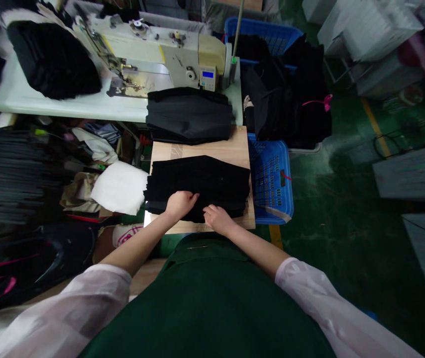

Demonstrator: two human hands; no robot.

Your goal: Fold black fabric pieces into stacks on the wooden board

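Note:
A stack of folded black fabric pieces (201, 181) lies on a light wooden board (201, 151), and both my hands rest on its near part. My left hand (181, 205) lies flat on the black cloth, its fingers pointing right. My right hand (218, 220) presses on the cloth's near edge, close to my left fingertips. Neither hand visibly grips anything. A second folded black stack (189, 115) sits just beyond, at the board's far end, by the sewing machine table.
An industrial sewing machine (167, 54) stands on a white table (66, 104), with a black fabric pile (53, 59) on it. Blue plastic crates (270, 181) hold black garments to the right. A white cloth (120, 187) and cluttered fabric lie left. Green floor spreads right.

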